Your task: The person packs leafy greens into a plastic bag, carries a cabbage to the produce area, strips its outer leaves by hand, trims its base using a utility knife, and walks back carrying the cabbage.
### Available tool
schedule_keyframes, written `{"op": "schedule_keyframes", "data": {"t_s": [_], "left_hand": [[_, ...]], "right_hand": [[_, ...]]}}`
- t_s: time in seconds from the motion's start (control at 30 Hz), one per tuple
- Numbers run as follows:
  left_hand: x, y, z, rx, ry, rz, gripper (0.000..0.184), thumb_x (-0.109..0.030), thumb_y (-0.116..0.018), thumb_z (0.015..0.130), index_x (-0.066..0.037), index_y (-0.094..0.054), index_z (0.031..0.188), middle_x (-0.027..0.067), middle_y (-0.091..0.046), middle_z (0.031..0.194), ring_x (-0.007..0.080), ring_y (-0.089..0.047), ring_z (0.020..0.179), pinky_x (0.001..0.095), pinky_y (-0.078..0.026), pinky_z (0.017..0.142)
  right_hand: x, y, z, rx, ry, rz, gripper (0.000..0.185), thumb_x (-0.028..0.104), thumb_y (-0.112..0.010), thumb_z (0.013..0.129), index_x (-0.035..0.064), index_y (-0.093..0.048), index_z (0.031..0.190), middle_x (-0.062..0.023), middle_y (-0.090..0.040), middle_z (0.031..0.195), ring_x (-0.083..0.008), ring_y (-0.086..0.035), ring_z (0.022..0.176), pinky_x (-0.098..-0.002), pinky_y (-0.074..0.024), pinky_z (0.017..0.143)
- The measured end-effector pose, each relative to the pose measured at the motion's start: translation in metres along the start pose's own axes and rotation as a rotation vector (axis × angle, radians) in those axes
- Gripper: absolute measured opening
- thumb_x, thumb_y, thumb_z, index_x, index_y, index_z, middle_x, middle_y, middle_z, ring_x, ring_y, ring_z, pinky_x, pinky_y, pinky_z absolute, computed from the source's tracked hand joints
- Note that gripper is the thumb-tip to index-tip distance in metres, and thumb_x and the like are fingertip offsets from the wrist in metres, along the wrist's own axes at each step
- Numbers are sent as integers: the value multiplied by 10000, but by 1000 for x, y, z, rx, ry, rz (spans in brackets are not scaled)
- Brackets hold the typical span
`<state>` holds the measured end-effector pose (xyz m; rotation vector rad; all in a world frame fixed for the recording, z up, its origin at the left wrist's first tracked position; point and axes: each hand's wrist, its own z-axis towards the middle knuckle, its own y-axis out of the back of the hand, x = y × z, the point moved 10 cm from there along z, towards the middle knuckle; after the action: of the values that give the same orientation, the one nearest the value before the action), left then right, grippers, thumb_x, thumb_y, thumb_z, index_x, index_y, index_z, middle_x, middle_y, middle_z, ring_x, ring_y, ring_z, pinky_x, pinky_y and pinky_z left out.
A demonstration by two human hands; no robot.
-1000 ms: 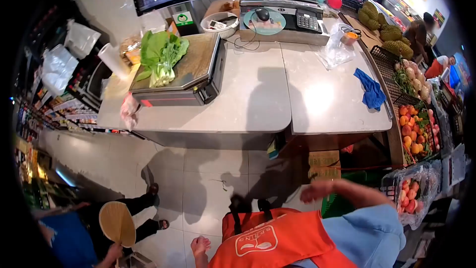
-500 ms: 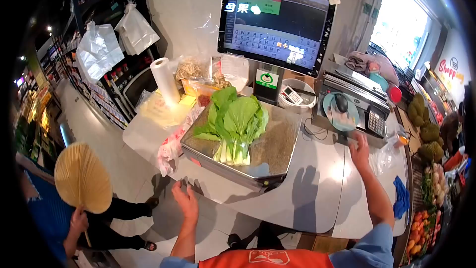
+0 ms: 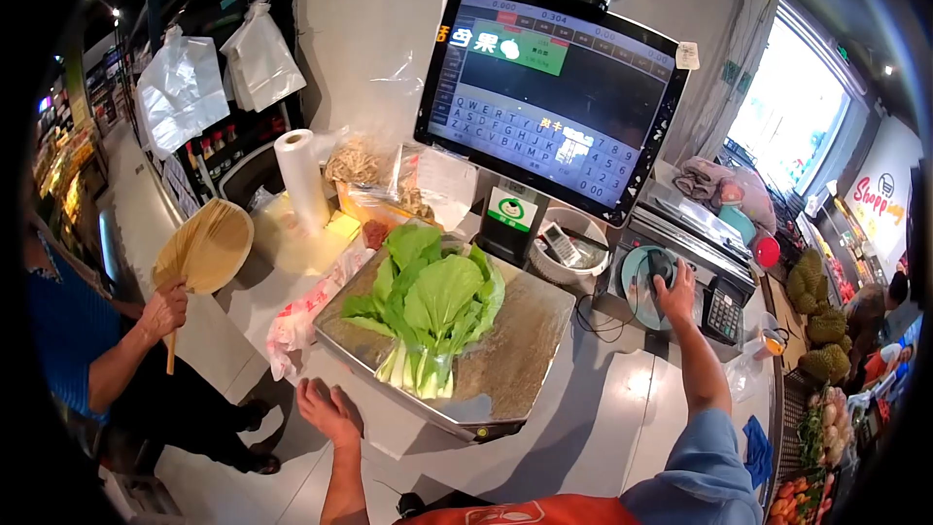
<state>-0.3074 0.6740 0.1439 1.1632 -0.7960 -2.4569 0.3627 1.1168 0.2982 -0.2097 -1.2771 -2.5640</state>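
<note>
Pale and smooth, the counter (image 3: pixel 601 401) carries the scale (image 3: pixel 520 355), with the leafy greens (image 3: pixel 432 306) lying on its metal top. My right fingers (image 3: pixel 680 284) curl over the black mouse (image 3: pixel 662 267) on the round pad (image 3: pixel 637 282). My left fingers (image 3: pixel 316 405), loosely spread and holding nothing, are near the scale's front left corner.

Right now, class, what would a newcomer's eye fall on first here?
Probably the leafy greens on the scale, near the middle. Behind them, the big lit screen stands out, and below its right side the right hand lies on the mouse. At the left, another person holds a fan.
</note>
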Motion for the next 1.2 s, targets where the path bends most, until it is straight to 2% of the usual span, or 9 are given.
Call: {"op": "schedule_keyframes", "data": {"t_s": [0.1, 0.33, 0.4, 0.53, 0.6, 0.8, 0.9, 1.0, 1.2], "left_hand": [[7, -2, 1, 25, 11, -5, 436, -193, -636, 915, -21, -512, 1296, 195, -450, 1407, 405, -416, 1287, 497, -333, 1074], [-10, -1, 8, 51, -8, -83, 406, -242, -603, 974, -1, -513, 1288, 208, -436, 1418, 393, -416, 1289, 479, -319, 1069], [-5, -6, 16, 40, -85, -31, 448, -371, -560, 1000, -13, -537, 1268, 229, -452, 1395, 407, -442, 1249, 483, -336, 1048], [-6, -4, 24, 6, -86, -58, 488, -430, -531, 1000, -12, -570, 1248, 215, -474, 1369, 388, -436, 1274, 506, -385, 999], [10, -6, 8, 68, -102, 42, 494, -428, -534, 1001, -2, -564, 1249, 216, -485, 1358, 384, -424, 1286, 494, -385, 1004], [7, -8, 14, 52, -168, -28, 443, -337, -589, 984, 17, -549, 1248, 228, -504, 1323, 371, -416, 1288, 507, -367, 1024], [-4, -7, 14, 92, -187, 17, 426, -297, -585, 984, 29, -530, 1253, 243, -483, 1337, 375, -413, 1280, 510, -369, 1025], [5, -7, 2, 27, -83, -110, 389, -249, -569, 979, 22, -522, 1253, 240, -460, 1360, 388, -403, 1280, 507, -345, 1044], [4, 0, 3, 41, 7, -65, 404, -220, -565, 952, -14, -504, 1295, 209, -413, 1429, 400, -390, 1291, 482, -289, 1081]], "right_hand": [[4, -6, 1, 38, -6, 4, 789, 393, -711, 833, 4, -400, 1445, -264, -441, 1430, -449, -405, 1331, -490, -345, 1115], [-3, -2, 9, -42, 28, 74, 752, 438, -703, 833, 24, -459, 1412, -275, -498, 1360, -449, -476, 1257, -490, -400, 1061], [-2, -3, 10, -17, -5, 14, 809, 501, -717, 800, 44, -461, 1417, -252, -503, 1374, -430, -474, 1275, -482, -398, 1061], [16, -4, 9, 71, 41, 124, 849, 516, -721, 785, 48, -436, 1434, -225, -502, 1385, -409, -455, 1301, -477, -375, 1086], [9, -27, -12, 135, 66, 115, 859, 519, -720, 784, 52, -424, 1442, -220, -488, 1402, -403, -444, 1313, -474, -363, 1094], [10, -21, 3, 22, 53, 62, 846, 522, -696, 809, 62, -408, 1458, -249, -460, 1425, -433, -431, 1316, -476, -335, 1111], [20, -16, 6, -17, 107, 103, 786, 486, -692, 838, 74, -429, 1453, -272, -468, 1404, -452, -456, 1282, -492, -371, 1076], [22, -26, -1, -14, 196, 70, 766, 392, -727, 825, 88, -430, 1463, -281, -463, 1402, -466, -460, 1273, -502, -377, 1074], [21, -29, 6, 70, 170, 23, 734, 377, -686, 857, 72, -419, 1468, -303, -421, 1435, -480, -409, 1320, -520, -338, 1097]]}}
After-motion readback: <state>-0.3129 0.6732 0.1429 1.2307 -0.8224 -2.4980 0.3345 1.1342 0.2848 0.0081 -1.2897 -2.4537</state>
